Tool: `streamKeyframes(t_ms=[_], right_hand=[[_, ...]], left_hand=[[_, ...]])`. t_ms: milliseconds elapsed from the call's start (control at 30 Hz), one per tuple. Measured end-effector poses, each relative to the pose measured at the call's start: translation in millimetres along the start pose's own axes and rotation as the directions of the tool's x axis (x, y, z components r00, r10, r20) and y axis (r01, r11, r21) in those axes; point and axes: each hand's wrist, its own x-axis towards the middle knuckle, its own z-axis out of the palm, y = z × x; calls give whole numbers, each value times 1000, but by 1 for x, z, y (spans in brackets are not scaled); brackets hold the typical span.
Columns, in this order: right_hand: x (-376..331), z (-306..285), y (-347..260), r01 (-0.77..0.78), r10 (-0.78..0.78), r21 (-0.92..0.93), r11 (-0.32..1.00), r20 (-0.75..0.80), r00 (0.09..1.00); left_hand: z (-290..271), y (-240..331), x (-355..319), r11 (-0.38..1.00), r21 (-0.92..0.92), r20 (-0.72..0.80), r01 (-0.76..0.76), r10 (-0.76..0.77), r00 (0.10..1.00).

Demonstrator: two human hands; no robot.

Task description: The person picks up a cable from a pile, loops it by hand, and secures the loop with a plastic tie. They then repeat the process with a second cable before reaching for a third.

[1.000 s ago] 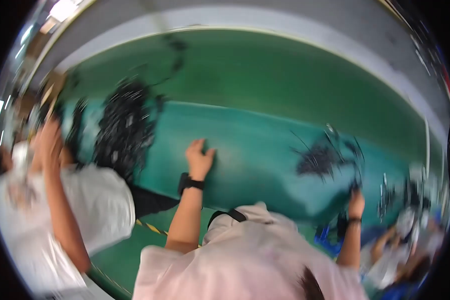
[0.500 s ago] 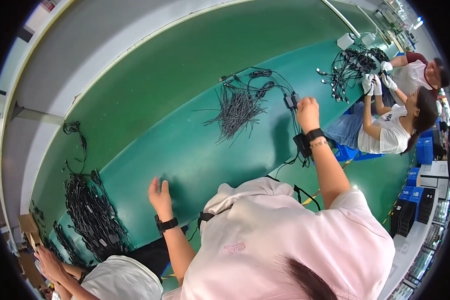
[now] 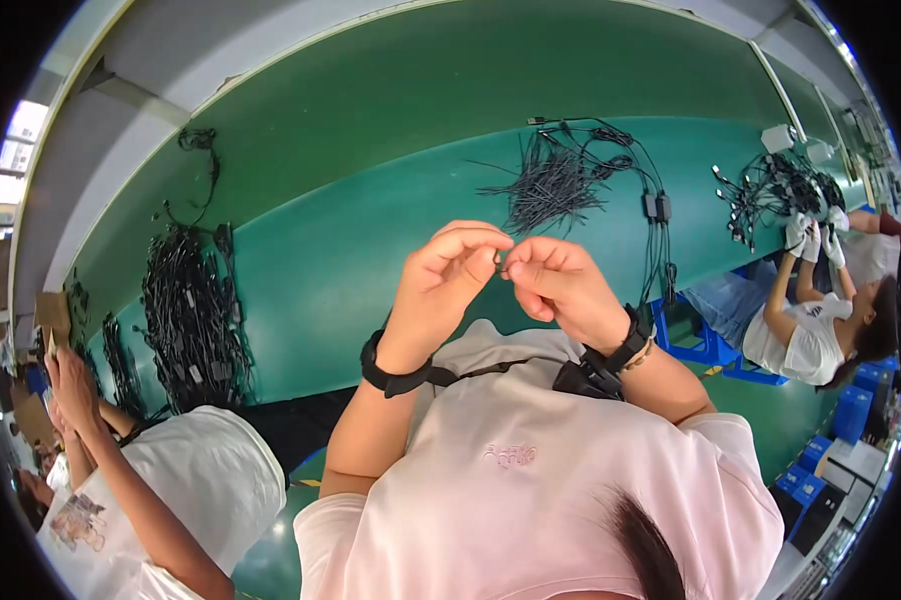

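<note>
My left hand (image 3: 441, 285) and my right hand (image 3: 568, 287) meet above the near part of the green table (image 3: 371, 290), fingertips almost touching. Both are closed in a pinch. Something tiny may be between the fingertips, but it is too small to make out. Just beyond my hands lies a loose heap of thin black strips (image 3: 554, 190), like cable ties. Right of the heap, black cables with small box-shaped modules (image 3: 657, 207) run toward the table's near edge, away from both hands.
A big pile of black cables (image 3: 193, 320) covers the table's left part. More black cables (image 3: 783, 192) lie at the far right, where people in white gloves (image 3: 799, 235) work. Another person (image 3: 171, 490) works close on my left. A blue stool (image 3: 706, 335) stands right of me.
My hands were far apart, the right beside the cable modules and the left low over the table. Now both are together in front of me, pinched. The view has also turned.
</note>
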Motion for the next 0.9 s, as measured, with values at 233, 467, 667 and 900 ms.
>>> streamKeyframes(t_ms=[233, 467, 667, 900], right_hand=[[11, -6, 12, -63, 62, 14, 998, 53, 997], [56, -248, -7, -426, -801, -903, 61, -299, 519], [92, -338, -11, -526, -469, -850, -20, -457, 756], [104, -383, 22, -534, -561, -843, -68, -410, 719]], left_hand=[[6, -21, -3, 989, -145, -11, -1, -1, 1000], [-45, -18, -14, 943, -332, -378, 6, -139, 916], [-74, -38, -44, 938, -319, -480, 135, -283, 831], [-89, -65, -70, 920, -382, -594, 85, -315, 740]])
